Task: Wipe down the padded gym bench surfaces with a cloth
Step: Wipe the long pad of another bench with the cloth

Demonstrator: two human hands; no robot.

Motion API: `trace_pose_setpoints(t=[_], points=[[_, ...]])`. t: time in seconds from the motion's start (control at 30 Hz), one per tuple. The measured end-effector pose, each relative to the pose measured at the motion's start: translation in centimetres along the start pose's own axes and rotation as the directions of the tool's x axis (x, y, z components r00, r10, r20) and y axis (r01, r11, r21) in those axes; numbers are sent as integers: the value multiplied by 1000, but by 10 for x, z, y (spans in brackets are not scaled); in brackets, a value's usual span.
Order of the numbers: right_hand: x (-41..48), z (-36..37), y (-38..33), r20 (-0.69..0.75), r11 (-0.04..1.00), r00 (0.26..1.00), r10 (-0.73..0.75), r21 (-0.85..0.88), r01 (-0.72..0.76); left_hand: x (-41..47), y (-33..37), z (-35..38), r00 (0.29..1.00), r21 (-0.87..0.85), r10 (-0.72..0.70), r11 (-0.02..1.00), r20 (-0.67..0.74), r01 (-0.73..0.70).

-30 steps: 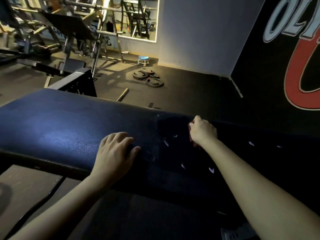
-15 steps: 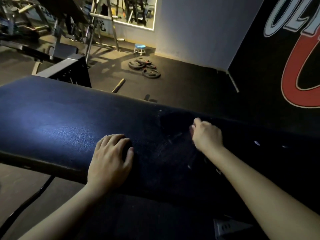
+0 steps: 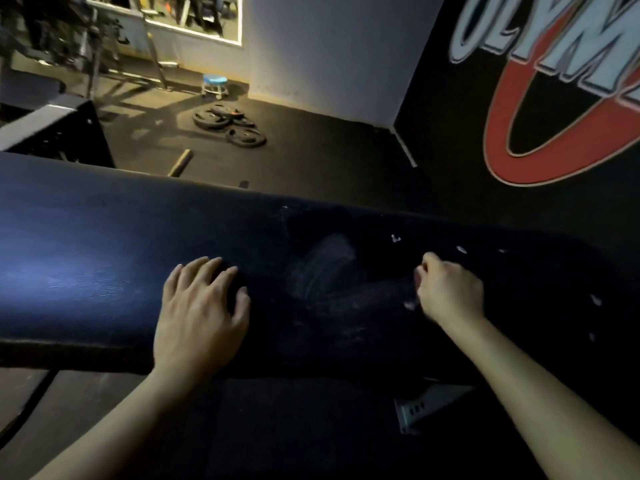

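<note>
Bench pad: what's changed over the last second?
The right hand, fisted on a barely visible cloth, slid right along the bench pad toward the white flecks, leaving pale wipe streaks behind it. The left hand stays flat on the pad's near edge.

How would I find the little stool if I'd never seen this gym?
Look at the pale wall beyond the dark padded bench. On the floor under the mirror stands the stool. It alone has a round blue top, just behind the black weight plates.
</note>
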State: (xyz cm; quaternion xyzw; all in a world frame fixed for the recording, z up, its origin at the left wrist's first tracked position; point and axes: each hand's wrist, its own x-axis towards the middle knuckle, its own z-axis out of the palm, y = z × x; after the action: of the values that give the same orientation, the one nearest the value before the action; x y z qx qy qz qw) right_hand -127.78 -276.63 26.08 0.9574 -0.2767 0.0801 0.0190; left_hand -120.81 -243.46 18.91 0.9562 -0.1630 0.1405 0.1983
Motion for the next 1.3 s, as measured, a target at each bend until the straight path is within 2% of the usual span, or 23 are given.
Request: trace_pose_setpoints(t=[0.03, 0.1, 0.17, 0.23, 0.3, 0.33, 0.37, 0.4, 0.47, 0.5, 0.57, 0.63, 0.7, 0.77, 0.8, 0.83, 0.87, 0.93, 1.0, 1.07, 1.2, 1.23, 1.3], points=[[4, 0, -5, -13, 999, 999, 46, 8, -46, -1, 0, 0, 1000, -2, 1, 1000, -1, -1], [-4, 6, -47, -28, 995, 998, 51, 89, -48, 0, 3, -2, 1000, -8, -6, 1000, 0, 6], [-32, 13, -112, 5, 980, 997, -78, 182, 76, 1, 4, -4, 1000, -7, -16, 1000, 18, 16], [-73, 10, -157, 29, 936, 957, -289, 219, 277, 4, 3, -9, 999, -6, -9, 1000, 43, 9], [-89, 8, -143, -27, 898, 927, -374, 240, 369, 8, 2, -14, 998, 5, 13, 1000, 67, -14], [-86, 7, -117, -57, 916, 939, -340, 206, 345, 11, 3, -16, 996, 23, 25, 999, 82, -27], [-79, 6, -84, -54, 952, 965, -255, 161, 261, 14, 4, -17, 995, 43, 34, 998, 96, -39], [-70, 4, -49, -38, 984, 991, -131, 117, 134, 16, 6, -18, 994, 57, 39, 997, 107, -45], [-43, -3, 13, -16, 993, 994, 111, 29, -111, 19, 11, -16, 990, 79, 47, 995, 136, -58], [-32, -4, 28, -7, 981, 981, 193, 7, -193, 19, 13, -15, 987, 94, 50, 993, 149, -65], [-18, -3, 13, -20, 975, 975, 221, 7, -221, 18, 14, -12, 987, 112, 51, 991, 152, -69], [-21, 4, -47, -22, 988, 990, 141, 63, -139, 21, 15, -12, 988, 92, 53, 994, 143, -67], [-46, 10, -117, -5, 985, 996, -87, 148, 87, 29, 15, -12, 986, 76, 80, 993, 148, -92], [-84, 5, -151, 15, 919, 937, -350, 199, 340, 38, 17, -10, 979, 70, 118, 989, 168, -131], [-91, 5, -144, -5, 887, 912, -410, 231, 400, 42, 18, -10, 975, 77, 136, 985, 173, -151], [-91, 6, -125, -43, 881, 911, -409, 242, 407, 43, 17, -9, 974, 89, 147, 983, 170, -164], [-83, 7, -98, -66, 906, 936, -346, 233, 352, 43, 17, -8, 974, 99, 156, 980, 163, -173], [-57, 7, -35, -54, 975, 991, -121, 179, 129, 41, 17, -7, 976, 102, 158, 979, 149, -174], [-19, 6, 17, -32, 993, 996, 81, 86, -78, 38, 17, -7, 978, 97, 150, 981, 147, -165], [23, 6, 32, -24, 987, 987, 157, 30, -156, 37, 17, -6, 980, 93, 145, 983, 134, -158], [87, 24, -28, -35, 979, 988, 150, 143, -143, 37, 15, 0, 986, 59, 126, 989, 114, -133], [92, 29, -56, -40, 975, 993, 112, 200, -102, 37, 14, 0, 985, 59, 122, 990, 120, -129], [76, 33, -117, -37, 960, 995, -91, 264, 97, 40, 15, 0, 985, 59, 119, 990, 126, -127]])
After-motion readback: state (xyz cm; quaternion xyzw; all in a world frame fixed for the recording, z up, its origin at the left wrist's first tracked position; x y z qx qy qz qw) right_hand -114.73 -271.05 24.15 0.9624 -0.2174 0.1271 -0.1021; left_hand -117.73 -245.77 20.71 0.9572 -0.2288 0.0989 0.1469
